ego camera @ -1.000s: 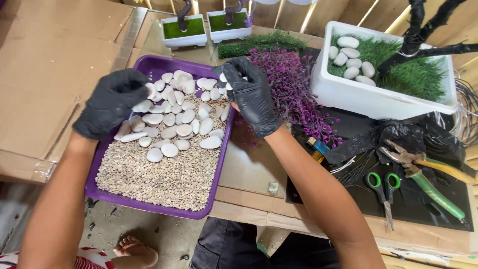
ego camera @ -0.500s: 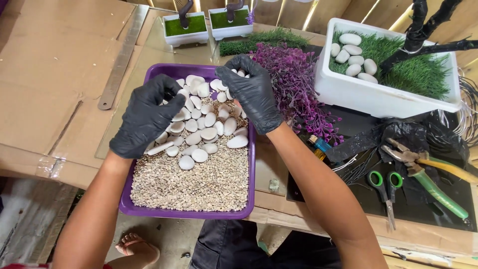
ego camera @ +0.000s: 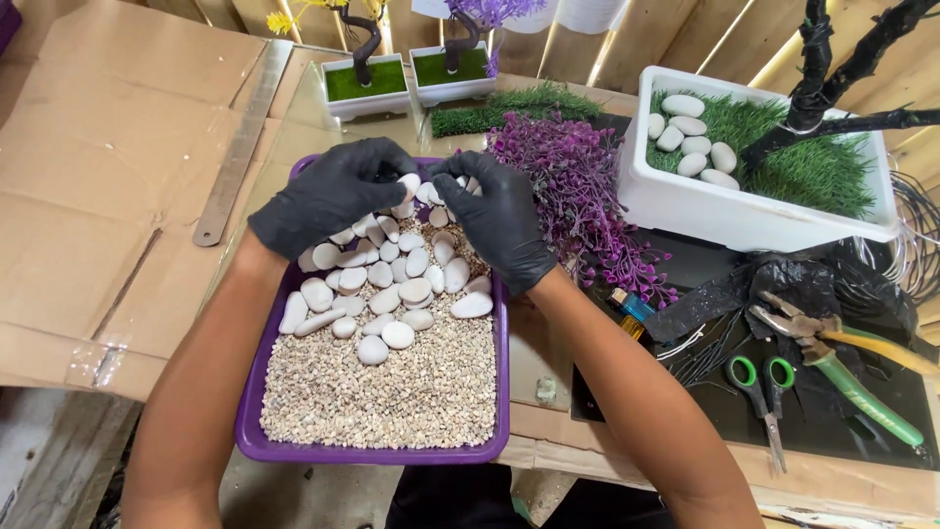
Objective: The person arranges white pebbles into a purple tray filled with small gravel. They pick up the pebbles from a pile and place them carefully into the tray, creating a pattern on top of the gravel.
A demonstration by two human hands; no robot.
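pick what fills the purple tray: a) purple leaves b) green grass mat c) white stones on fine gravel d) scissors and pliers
c: the purple tray holds white stones lying on fine gravel, and both gloved hands, left hand and right hand, are down among the stones at its far end.

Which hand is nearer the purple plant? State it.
Right. The right hand sits at the tray's right side, beside the purple plant; the left hand is across the white stones, farther away.
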